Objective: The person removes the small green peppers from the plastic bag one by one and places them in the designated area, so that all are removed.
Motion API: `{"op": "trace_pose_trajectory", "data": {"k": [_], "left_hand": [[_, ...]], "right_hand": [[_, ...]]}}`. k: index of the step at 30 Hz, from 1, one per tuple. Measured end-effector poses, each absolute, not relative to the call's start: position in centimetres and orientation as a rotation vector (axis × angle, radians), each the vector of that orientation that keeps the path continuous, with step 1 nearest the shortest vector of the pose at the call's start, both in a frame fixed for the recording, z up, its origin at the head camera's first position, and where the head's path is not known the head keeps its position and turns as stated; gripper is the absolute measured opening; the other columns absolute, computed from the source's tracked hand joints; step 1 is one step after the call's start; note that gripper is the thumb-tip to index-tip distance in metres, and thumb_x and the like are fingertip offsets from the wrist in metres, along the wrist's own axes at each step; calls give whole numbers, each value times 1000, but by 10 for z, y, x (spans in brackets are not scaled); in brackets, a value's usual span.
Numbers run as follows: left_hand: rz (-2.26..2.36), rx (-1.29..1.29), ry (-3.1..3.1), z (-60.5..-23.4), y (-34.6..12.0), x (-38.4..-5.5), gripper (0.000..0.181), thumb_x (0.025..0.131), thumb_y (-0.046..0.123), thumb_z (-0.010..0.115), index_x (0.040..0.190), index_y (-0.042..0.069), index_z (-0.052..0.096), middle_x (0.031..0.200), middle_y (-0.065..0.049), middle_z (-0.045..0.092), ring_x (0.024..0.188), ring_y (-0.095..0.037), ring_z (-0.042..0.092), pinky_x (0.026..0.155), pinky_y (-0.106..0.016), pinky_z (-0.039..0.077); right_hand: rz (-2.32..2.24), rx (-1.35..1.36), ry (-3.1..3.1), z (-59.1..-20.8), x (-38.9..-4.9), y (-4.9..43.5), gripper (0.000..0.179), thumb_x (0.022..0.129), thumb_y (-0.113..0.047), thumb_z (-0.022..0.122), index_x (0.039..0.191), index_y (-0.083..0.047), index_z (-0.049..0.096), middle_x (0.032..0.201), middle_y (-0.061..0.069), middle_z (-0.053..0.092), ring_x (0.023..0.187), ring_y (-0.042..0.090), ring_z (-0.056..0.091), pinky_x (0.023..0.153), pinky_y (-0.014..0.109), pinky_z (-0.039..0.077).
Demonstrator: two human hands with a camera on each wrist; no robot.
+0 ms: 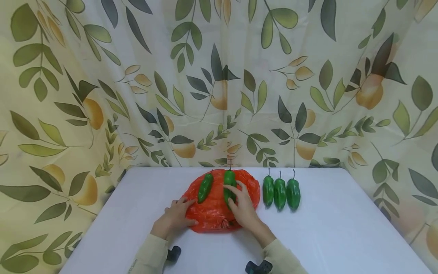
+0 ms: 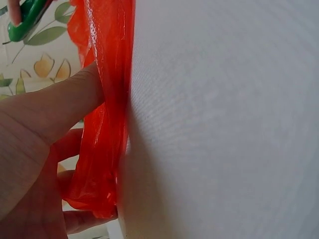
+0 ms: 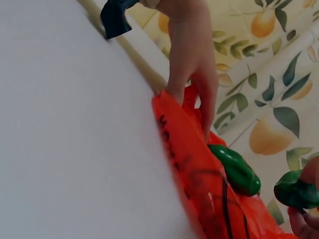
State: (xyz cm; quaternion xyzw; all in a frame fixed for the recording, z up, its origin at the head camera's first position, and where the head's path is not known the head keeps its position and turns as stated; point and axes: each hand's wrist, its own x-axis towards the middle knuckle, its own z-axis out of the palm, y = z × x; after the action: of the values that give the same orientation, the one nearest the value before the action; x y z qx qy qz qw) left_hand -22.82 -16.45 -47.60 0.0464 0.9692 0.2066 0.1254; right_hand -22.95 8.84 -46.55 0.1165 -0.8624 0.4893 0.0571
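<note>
A crumpled red plastic bag with dark print lies on the white table. My left hand holds the bag's left end, the thumb in front and the fingers spread behind, as the left wrist view shows. My right hand grips a glossy green chili pepper by its sides, stem pointing away, over the bag's right part. In the right wrist view this held pepper appears at the right edge, apart from the bag. Another green chili pepper lies slanted on top of the bag.
Three green chili peppers lie side by side on the white table, right of the bag, stems pointing away. A curtain printed with leaves and fruit hangs along the table's back and sides. Dark wrist camera mounts sit at both sleeves.
</note>
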Motion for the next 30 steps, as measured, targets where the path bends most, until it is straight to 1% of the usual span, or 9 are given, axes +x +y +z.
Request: {"op": "trace_pose_trajectory", "data": {"k": [4,6,11,14,17,19,22,27,30], "left_hand": [[594,138,2826,-476,-165,-229,82,77,43,86,149,27,50,154,-11,44,135,-39,42,97,-72,48],[582,133,2831,-476,-166,-228,83,76,43,86,149,28,50,154,-11,44,135,-39,42,96,-71,49],[572,133,2846,-476,-168,-226,83,76,42,87,149,28,50,154,-11,44,135,-39,43,97,-70,49],[573,132,2855,-477,-168,-224,83,76,41,87,149,27,51,153,-11,45,135,-39,42,98,-70,48],[580,137,2860,-478,-167,-224,82,76,40,87,149,27,51,153,-12,45,135,-39,42,99,-70,48],[594,138,2855,-478,-166,-224,82,76,40,87,149,26,51,153,-12,45,135,-39,42,98,-71,48],[613,144,2847,-477,-164,-224,81,77,40,86,148,25,52,154,-14,44,134,-40,42,96,-71,48],[617,143,2844,-476,-163,-225,82,76,39,87,148,25,52,153,-13,45,134,-40,43,96,-71,49],[622,140,2843,-476,-162,-225,82,76,40,87,148,25,52,153,-12,45,134,-39,42,96,-71,49]], "right_hand": [[1430,338,-2647,-467,-224,95,45,96,-4,62,138,-17,61,159,18,32,135,37,48,100,52,55],[1407,339,-2654,-468,-221,99,44,96,-4,62,137,-18,62,159,20,32,127,36,52,88,44,59],[1356,363,-2655,-470,-216,110,44,96,-3,61,138,-18,61,158,22,32,103,30,57,67,25,48],[1329,376,-2662,-470,-213,118,46,96,-2,60,139,-19,61,158,21,32,99,27,57,66,22,45],[1290,386,-2653,-470,-211,126,47,95,-1,59,139,-19,60,159,22,32,113,34,59,75,28,50],[1270,395,-2639,-469,-210,132,47,95,-1,59,139,-18,61,158,23,33,129,39,51,83,37,53],[1243,405,-2640,-467,-209,140,47,95,-1,58,139,-18,60,158,24,33,136,45,47,91,47,55],[1248,387,-2669,-462,-209,151,48,94,0,57,139,-17,60,159,27,30,107,35,59,74,30,55],[1251,379,-2672,-457,-209,158,49,94,1,57,140,-16,59,160,28,27,94,30,58,62,21,45]]}}
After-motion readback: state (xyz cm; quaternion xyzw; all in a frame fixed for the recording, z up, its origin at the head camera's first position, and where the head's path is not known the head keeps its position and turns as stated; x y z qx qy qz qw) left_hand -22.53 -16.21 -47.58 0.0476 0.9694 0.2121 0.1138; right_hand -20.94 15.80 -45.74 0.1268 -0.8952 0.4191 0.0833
